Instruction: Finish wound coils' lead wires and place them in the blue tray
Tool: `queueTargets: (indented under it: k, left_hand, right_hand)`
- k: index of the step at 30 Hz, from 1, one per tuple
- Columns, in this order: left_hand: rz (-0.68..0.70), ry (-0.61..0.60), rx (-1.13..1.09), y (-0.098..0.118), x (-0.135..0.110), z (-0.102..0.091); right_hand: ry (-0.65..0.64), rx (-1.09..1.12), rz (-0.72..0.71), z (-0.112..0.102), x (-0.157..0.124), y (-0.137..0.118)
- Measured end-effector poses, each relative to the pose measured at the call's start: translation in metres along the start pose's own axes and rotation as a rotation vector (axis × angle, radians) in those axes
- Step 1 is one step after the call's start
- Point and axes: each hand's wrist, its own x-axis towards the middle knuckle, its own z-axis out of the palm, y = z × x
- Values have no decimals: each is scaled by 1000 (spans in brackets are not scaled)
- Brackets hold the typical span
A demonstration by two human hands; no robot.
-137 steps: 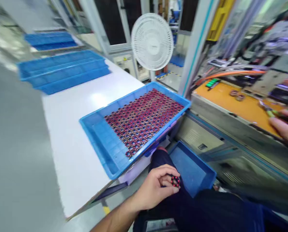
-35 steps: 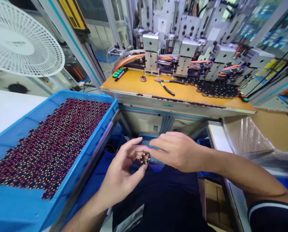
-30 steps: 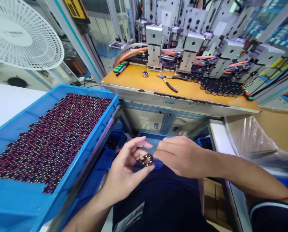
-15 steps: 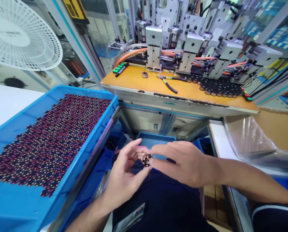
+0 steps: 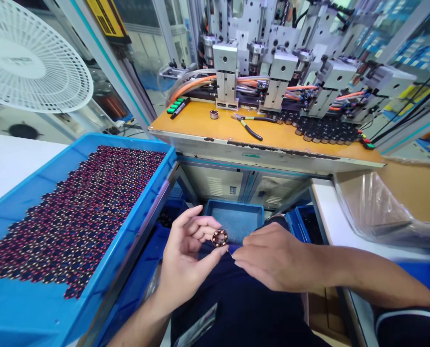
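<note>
My left hand point(image 5: 186, 255) pinches a small ring-shaped wound coil part point(image 5: 220, 237) between thumb and fingers, above my lap. Just to its right, my right hand point(image 5: 272, 255) has its fingertips pressed together near a thin wire end trailing from the part; what they pinch is too fine to make out. At the left, a large blue tray point(image 5: 135, 226) holds several rows of the same red and black parts point(image 5: 77, 212).
An orange machine bench point(image 5: 200, 123) carries pliers point(image 5: 249, 126), a loose ring part point(image 5: 214, 114), a marker and rows of black cylinders point(image 5: 323, 131). A white fan point(image 5: 30, 62) stands at left. A small blue bin point(image 5: 236, 219) sits below. A plastic-lined box point(image 5: 381, 212) is at right.
My right hand has drawn away from the ring part, down and to the right. The left hand keeps holding the part, which now faces the camera.
</note>
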Motion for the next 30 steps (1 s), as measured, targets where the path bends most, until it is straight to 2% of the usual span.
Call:
queueTargets:
  k: [6,8,10,14,17,20,25,27,30]
  left_hand:
    - [-12,57,-129,-3,1,1]
    - [13,73,-123,-2,0,2]
    - [69,87,-86,-1,-2,3]
    - [206,91,16,-2,-6,5]
    - [273,40,69,-5,-8,6]
    - [292,3,84,-7,-9,5]
    - [211,39,30,-4,-7,5]
    - [181,40,1,-3,-7,4]
    - [178,0,15,-5,-8,3]
  right_hand:
    - [167,220,-14,15,-7,-13]
    - [156,374,-3,20,-10,-11]
    - [125,608,126,21,-10,-6]
    - [220,1111,615,22,0,6]
    - [270,1351,802,26,11,9]
    - [281,1476,830,34,17,5]
    - [470,1578,788,54,6,-7]
    - [480,1594,797,57,0,-10]
    - [440,1515,797,51,-1,-7]
